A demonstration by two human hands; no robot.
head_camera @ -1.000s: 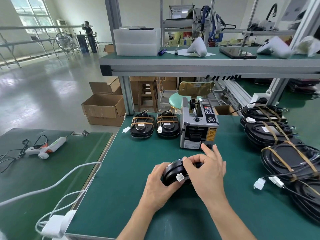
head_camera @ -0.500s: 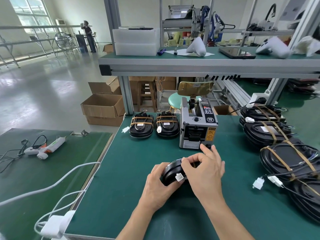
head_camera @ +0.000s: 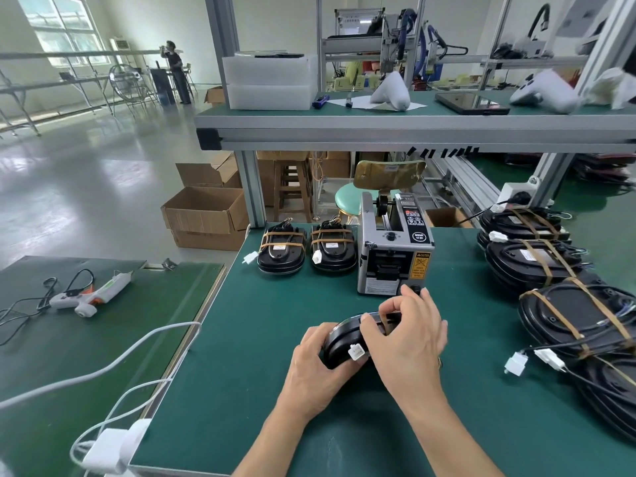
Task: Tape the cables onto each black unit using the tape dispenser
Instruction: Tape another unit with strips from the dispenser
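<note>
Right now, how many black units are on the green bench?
7 visible: two taped ones left of the dispenser, one in the hands, four along the right edge. More may be stacked or out of frame there.

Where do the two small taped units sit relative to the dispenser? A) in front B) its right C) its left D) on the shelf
C: both taped units sit side by side on the mat left of the dispenser.

Black unit [head_camera: 339, 342] showing a white plug [head_camera: 356, 352]; table [head_camera: 261, 339] lying green; grey dispenser [head_camera: 392, 259] wearing a yellow label [head_camera: 420, 265].
</note>
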